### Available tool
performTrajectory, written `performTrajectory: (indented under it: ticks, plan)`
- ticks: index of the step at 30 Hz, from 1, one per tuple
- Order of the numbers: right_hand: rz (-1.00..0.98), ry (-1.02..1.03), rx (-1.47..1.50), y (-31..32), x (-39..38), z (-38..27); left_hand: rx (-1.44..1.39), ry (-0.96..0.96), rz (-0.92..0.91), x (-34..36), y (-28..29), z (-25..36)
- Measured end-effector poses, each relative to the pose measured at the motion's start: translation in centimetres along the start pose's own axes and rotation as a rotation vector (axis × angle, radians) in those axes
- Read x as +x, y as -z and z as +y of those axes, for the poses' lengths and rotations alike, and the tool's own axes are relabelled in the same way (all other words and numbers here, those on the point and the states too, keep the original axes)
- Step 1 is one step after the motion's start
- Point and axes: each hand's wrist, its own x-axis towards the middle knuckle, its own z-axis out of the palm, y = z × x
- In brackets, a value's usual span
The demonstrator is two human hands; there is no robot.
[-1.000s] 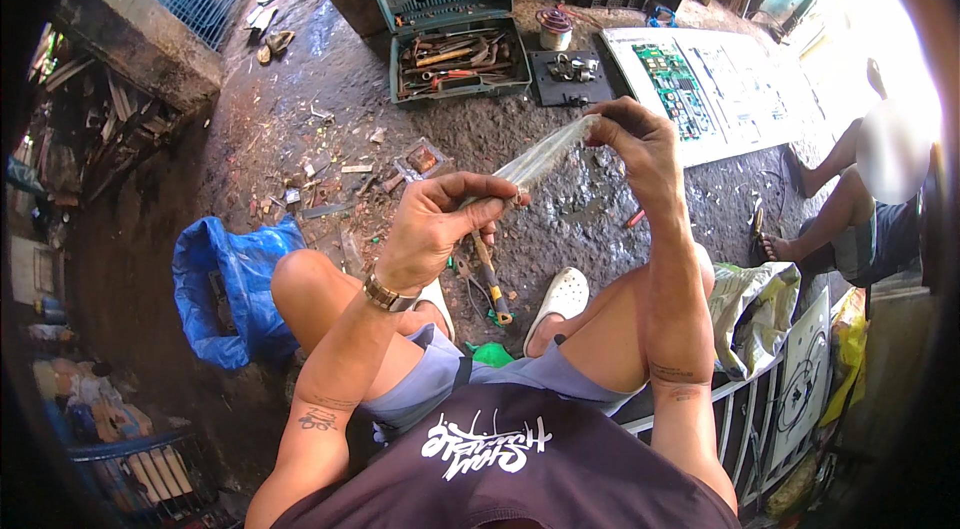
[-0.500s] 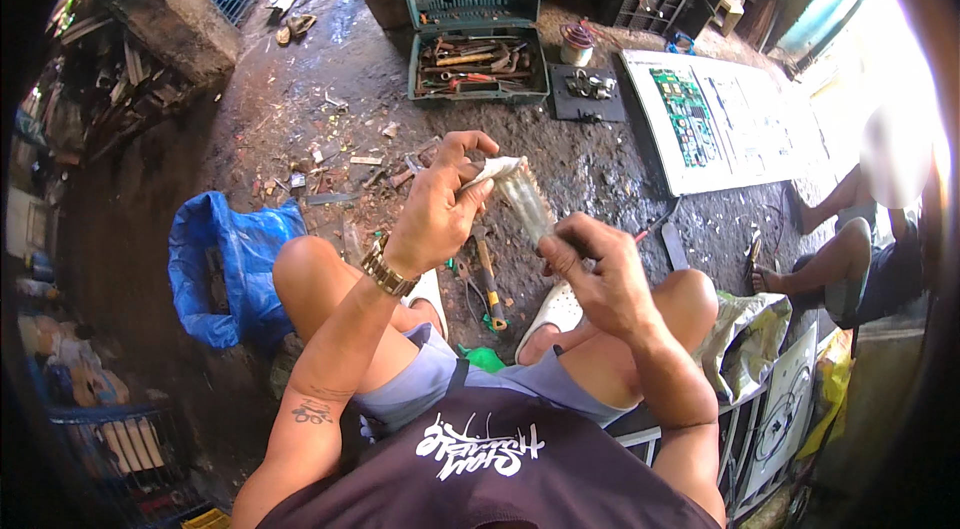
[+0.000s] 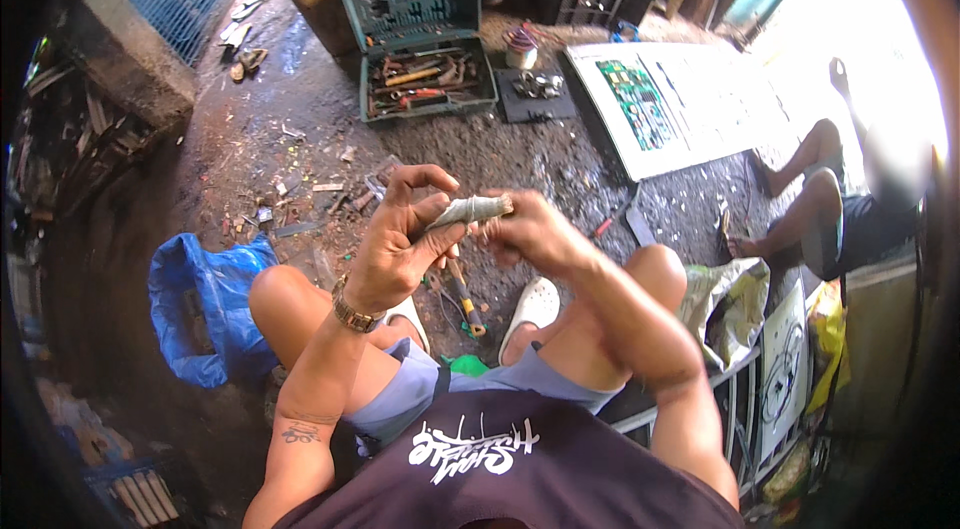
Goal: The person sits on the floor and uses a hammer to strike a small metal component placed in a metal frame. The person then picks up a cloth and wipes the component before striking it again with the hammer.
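In front of my knees, my left hand point(image 3: 398, 244) is closed on a small stick-like piece wrapped in a greyish-white strip point(image 3: 470, 210). Its rough end points to the right, past my thumb. My right hand point(image 3: 528, 232) is against the right end of the wrapped piece, its fingers curled in beneath it and smeared by motion. What those fingers hold is hidden. On the ground below my hands lies a tool with a yellow-and-black handle point(image 3: 466, 304), between my white clogs point(image 3: 540, 302).
An open toolbox point(image 3: 425, 109) full of hand tools stands ahead, beside a jar point(image 3: 521, 51) and a dark board with metal parts point(image 3: 537, 94). Right of these lies a white panel with a green circuit board point(image 3: 636, 94). A blue sack point(image 3: 212, 304) stands left; another person's legs point(image 3: 800, 189) show at right.
The strip, stretched between my hands before, is now wound round the piece in my left hand. My right hand has moved up and left to it. The whole view has shifted slightly.
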Motion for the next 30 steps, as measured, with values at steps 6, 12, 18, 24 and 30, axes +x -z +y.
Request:
performTrajectory:
  ticks: [6, 12, 18, 24, 30]
  plan:
    - [0.347, 0.311, 0.185, -5.3, -2.0, 4.1, -0.008, 0.018, 0.164, 0.8, 0.9, -0.5]
    - [0.28, 0.19, -0.263, -2.8, -2.9, 1.0, 0.216, -0.019, 0.161, 0.9, 0.7, -1.5]
    - [0.486, 0.638, -0.984, -3.3, -4.4, -0.2, 0.417, 0.012, 0.188, 0.6, 0.5, -1.7]
    - [0.257, 0.737, -1.228, -2.9, -5.3, -1.8, 0.393, -0.054, 0.063, 0.4, -0.3, -1.7]
    - [0.341, 0.764, -1.231, -2.1, -5.4, -2.1, 0.098, 0.006, -0.072, 0.4, 0.3, -1.7]
